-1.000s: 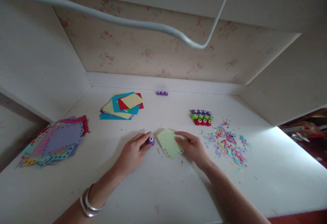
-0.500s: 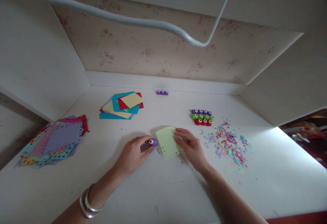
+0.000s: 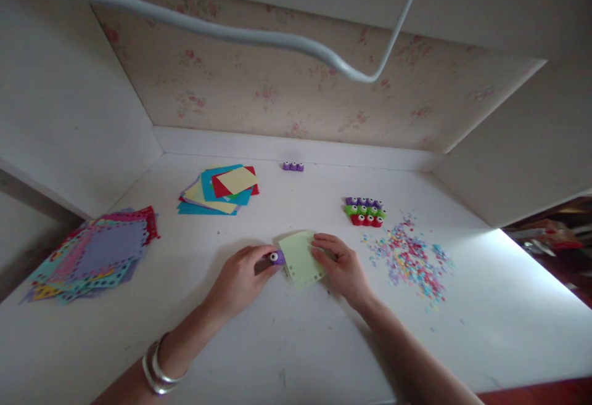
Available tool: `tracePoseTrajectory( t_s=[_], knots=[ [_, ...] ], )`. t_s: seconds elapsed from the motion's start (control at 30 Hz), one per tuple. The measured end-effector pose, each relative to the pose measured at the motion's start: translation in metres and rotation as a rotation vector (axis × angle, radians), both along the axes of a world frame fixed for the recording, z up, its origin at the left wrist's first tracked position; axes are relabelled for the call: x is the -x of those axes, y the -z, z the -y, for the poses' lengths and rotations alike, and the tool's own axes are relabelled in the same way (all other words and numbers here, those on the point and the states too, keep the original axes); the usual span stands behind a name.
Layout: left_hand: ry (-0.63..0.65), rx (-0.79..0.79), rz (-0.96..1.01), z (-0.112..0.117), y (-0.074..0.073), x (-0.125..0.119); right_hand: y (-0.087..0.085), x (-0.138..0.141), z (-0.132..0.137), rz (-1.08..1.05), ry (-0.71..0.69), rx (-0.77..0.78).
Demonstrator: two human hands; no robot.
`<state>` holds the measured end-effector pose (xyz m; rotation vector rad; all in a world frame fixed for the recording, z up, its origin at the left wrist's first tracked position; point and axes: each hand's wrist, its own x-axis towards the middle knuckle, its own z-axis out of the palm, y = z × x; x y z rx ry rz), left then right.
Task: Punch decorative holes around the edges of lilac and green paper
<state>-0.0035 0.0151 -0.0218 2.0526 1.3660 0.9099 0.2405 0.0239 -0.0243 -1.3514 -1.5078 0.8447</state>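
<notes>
Between the thumb and fingers of my left hand is a small purple craft punch with a white, eye-like button. It meets the left edge of a pale green sheet of paper. Small punched holes run along the sheet's lower edge. My right hand grips the sheet by its right side, thumb and fingers closed on it. How far the paper sits inside the punch's slot is hard to make out.
Punched coloured sheets are piled at the left, plain coloured sheets behind. Purple, green and red punches stand in rows at the right, beside scattered confetti. More purple punches stand near the wall. A white cable hangs across the top.
The pale green sheet has shifted slightly left, with my right hand moving along, and its edge now meets the purple punch. My left hand has stayed nearly in place.
</notes>
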Motion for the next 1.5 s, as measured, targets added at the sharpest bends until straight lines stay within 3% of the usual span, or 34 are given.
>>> tracePoseTrajectory(
  t_s=[0.3, 0.53, 0.77, 1.5],
  knots=[
    [0.069, -0.111, -0.059, -0.001, 0.001, -0.001, -0.003, 0.004, 0.004, 0.109, -0.068, -0.117],
    [0.167, -0.114, -0.115, -0.003, -0.003, 0.001, -0.016, -0.011, 0.007, 0.587, -0.140, -0.343],
    [0.205, -0.106, -0.104, -0.003, -0.006, 0.006, -0.013, -0.011, 0.009, 0.793, -0.415, -0.319],
    [0.213, -0.115, -0.102, 0.000, -0.012, 0.004, -0.013, -0.007, 0.009, 0.784, -0.376, -0.321]
  ],
)
